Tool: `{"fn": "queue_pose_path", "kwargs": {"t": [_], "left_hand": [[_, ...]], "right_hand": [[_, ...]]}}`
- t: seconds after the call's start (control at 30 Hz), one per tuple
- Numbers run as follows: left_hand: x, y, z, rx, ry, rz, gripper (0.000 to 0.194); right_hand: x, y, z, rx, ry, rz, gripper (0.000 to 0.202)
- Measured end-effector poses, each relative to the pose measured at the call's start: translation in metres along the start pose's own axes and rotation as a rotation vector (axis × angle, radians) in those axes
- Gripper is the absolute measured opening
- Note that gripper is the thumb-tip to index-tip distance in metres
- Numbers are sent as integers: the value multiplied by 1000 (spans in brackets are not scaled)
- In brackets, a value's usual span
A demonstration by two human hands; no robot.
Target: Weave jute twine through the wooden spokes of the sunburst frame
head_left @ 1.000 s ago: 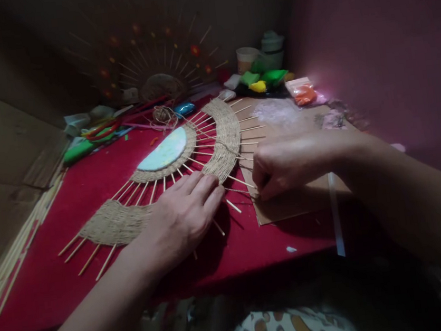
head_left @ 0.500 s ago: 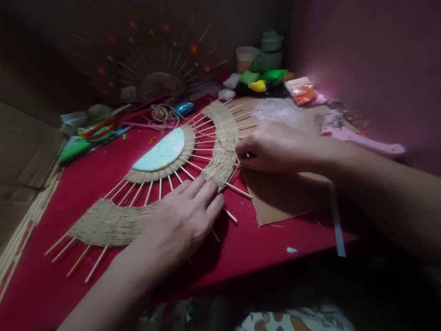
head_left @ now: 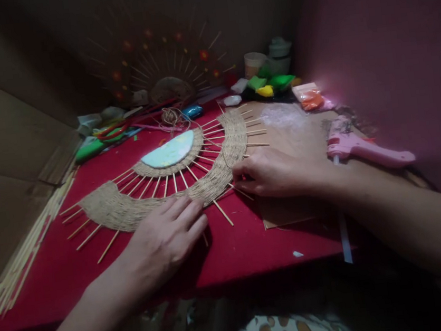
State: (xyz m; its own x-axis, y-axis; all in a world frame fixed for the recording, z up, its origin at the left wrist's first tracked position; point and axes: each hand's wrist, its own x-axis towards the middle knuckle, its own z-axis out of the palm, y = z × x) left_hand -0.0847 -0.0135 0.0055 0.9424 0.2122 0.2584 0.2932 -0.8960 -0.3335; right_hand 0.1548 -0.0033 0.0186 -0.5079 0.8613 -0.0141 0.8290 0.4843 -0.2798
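A half-round woven piece (head_left: 109, 207) with wooden sticks fanning outward lies on the red cloth (head_left: 246, 253). Its inner half circle carries a pale blue pad (head_left: 169, 150). My left hand (head_left: 168, 230) rests flat on the front of the outer woven band, fingers spread a little. At the band's right edge, my right hand (head_left: 263, 174) has thumb and fingertips pinched together by the stick ends. What the pinch holds is too small to make out. A thin strand shows on the weave near those fingertips.
Brown cardboard (head_left: 285, 214) lies under my right wrist, with a pink glue gun (head_left: 370, 148) beyond. Bright clay packets (head_left: 280, 81) and a cup (head_left: 254, 65) stand behind. Loose sticks (head_left: 27, 251), scissors (head_left: 111, 131) and a twine ball (head_left: 170, 116) lie left and back.
My left hand has slid left along the band, baring more weave between the hands. My right hand has moved slightly down along the band's edge. The whole view has shifted a little.
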Motion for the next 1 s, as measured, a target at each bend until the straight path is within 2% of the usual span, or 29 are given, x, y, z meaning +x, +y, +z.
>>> {"fn": "queue_pose_path", "kwargs": {"t": [0.1, 0.2, 0.27, 0.3, 0.4, 0.5, 0.57, 0.77, 0.83, 0.93, 1.0], "left_hand": [[-10, 0, -1, -138, -36, -109, 32], [-13, 2, 0, -219, 8, -288, 23], [-10, 6, 3, -208, 37, -409, 31], [-8, 10, 6, -201, 10, -462, 41], [-1, 21, 12, -223, -142, -477, 71], [2, 27, 12, -276, -322, -462, 78], [3, 27, 8, -333, -391, -473, 82], [-2, 27, 0, -395, -423, -602, 91], [-6, 26, 0, -405, -431, -603, 92], [-15, 18, -2, -426, -431, -599, 90], [-27, 9, -2, -398, -407, -662, 90]], "right_hand": [[-1, -4, 3, 6, 2, 2, 19], [-1, -4, 5, 69, 2, 17, 18], [0, -3, 5, 108, -9, 29, 19], [1, -2, 6, 120, -10, 32, 19], [2, -1, 7, 142, 3, 28, 20], [2, 1, 10, 126, -15, 35, 18], [3, 3, 13, 123, -5, 32, 17], [2, 5, 16, 131, 3, 11, 17], [1, 5, 15, 130, -6, 11, 17], [1, 4, 16, 144, -15, 5, 18], [0, 4, 18, 157, -15, 1, 19]]}}
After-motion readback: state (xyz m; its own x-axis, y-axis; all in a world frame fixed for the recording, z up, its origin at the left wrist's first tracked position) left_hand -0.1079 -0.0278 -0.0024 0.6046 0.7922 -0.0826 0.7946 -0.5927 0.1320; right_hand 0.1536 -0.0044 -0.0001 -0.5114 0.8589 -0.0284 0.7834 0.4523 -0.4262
